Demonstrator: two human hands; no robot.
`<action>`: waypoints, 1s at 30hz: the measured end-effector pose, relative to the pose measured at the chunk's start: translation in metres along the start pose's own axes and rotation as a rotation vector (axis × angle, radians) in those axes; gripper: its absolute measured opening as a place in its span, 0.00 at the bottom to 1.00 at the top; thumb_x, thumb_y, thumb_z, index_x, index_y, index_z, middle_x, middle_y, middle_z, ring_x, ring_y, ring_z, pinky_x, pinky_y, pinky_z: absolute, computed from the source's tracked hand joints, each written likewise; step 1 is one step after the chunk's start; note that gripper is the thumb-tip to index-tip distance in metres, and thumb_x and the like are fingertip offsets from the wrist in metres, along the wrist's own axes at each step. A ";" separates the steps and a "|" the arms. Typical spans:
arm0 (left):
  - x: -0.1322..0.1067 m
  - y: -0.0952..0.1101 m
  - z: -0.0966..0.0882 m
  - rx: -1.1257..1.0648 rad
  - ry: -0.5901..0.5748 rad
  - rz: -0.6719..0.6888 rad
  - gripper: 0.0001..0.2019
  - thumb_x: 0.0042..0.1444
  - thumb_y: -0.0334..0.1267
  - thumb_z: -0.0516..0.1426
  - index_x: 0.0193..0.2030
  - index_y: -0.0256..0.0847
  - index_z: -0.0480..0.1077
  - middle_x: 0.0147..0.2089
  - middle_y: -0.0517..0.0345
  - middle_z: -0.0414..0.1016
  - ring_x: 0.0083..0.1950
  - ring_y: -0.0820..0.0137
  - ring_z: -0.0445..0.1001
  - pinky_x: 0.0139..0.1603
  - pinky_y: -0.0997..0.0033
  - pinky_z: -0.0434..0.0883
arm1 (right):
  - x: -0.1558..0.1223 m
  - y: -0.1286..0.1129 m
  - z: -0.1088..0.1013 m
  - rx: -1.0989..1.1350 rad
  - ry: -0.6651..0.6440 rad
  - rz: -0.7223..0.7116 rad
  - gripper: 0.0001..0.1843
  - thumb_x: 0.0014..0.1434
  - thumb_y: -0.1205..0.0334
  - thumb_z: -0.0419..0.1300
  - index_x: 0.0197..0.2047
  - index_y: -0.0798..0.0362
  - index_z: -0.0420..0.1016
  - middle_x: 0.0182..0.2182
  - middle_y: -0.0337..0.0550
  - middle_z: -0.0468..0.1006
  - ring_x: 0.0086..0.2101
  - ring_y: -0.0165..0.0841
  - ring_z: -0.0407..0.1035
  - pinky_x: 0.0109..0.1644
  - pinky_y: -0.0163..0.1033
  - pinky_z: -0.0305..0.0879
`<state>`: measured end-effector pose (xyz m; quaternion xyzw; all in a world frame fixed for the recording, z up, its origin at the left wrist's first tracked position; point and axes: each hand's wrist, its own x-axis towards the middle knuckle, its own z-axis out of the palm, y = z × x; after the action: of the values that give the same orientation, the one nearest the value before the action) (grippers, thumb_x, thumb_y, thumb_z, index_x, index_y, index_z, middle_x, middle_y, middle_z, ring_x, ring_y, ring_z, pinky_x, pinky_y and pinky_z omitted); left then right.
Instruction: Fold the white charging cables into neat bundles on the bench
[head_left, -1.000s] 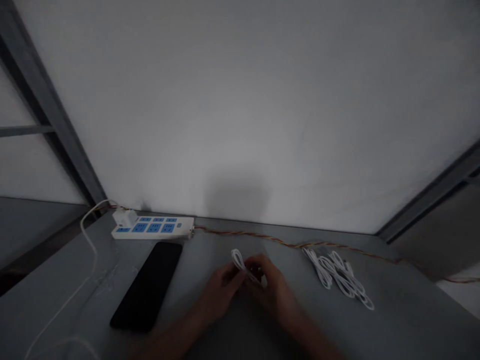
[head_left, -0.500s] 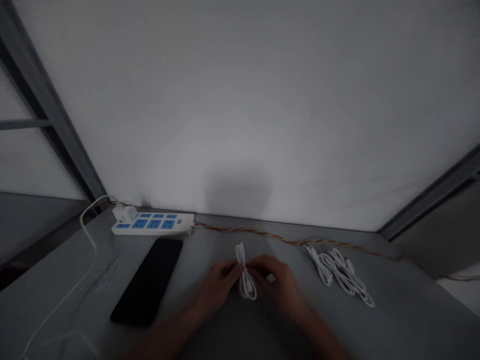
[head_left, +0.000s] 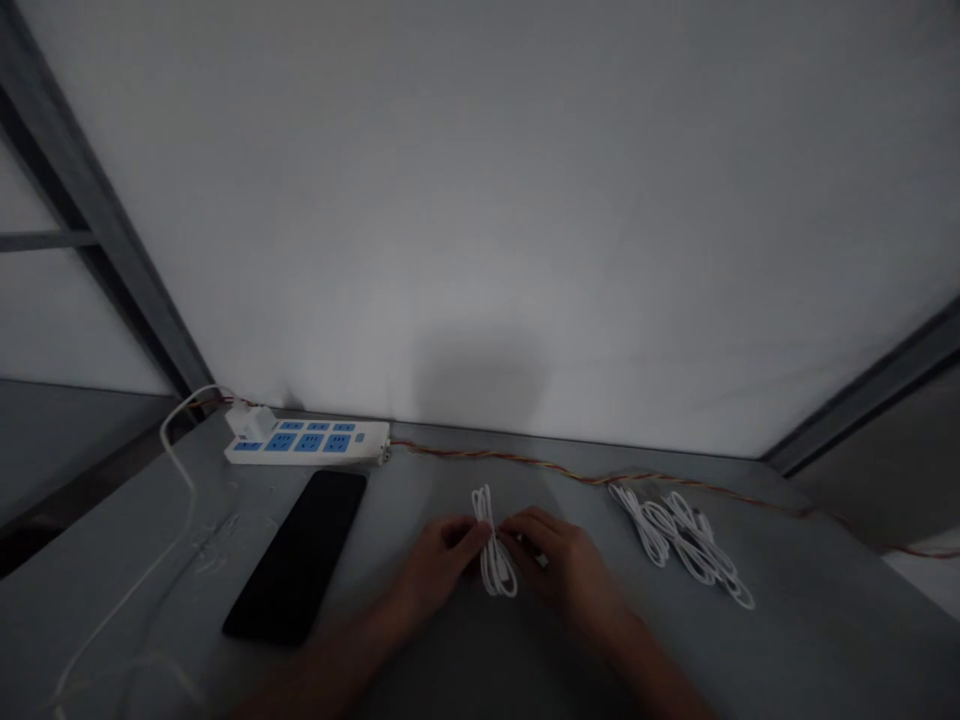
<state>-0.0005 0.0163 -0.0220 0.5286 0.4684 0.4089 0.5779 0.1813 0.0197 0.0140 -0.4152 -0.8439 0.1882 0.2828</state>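
Between my left hand [head_left: 437,565] and my right hand [head_left: 559,568] a looped white cable [head_left: 491,545] stands nearly upright on the grey table [head_left: 810,620]. Both hands pinch it at its middle, with the loops hanging below and rising above my fingers. My right fingers partly hide a small end piece of the cable. To the right lies a second bundle of white cable [head_left: 680,536], apart from my hands. A black smartphone [head_left: 296,556] lies face up left of my left hand.
A white power strip [head_left: 307,442] with blue sockets and a white plug [head_left: 250,420] stands along the wall. A twisted orange-yellow wire [head_left: 585,477] runs right from it. A thin white cord [head_left: 176,470] curves down the table's left side. Grey metal framing flanks the white wall.
The white cable loops have swung from tilted to nearly upright and hang lower between my hands. My hands have drawn slightly closer around them.
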 end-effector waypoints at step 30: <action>-0.006 0.010 0.004 0.121 0.017 0.024 0.18 0.56 0.53 0.57 0.32 0.38 0.74 0.30 0.57 0.74 0.34 0.66 0.71 0.36 0.69 0.65 | 0.003 0.008 0.004 0.585 -0.103 0.321 0.14 0.60 0.50 0.61 0.32 0.53 0.72 0.24 0.35 0.72 0.27 0.30 0.66 0.30 0.33 0.60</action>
<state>0.0021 0.0102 -0.0118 0.5648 0.4905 0.3913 0.5360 0.1821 0.0261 0.0070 -0.4342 -0.6911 0.4852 0.3137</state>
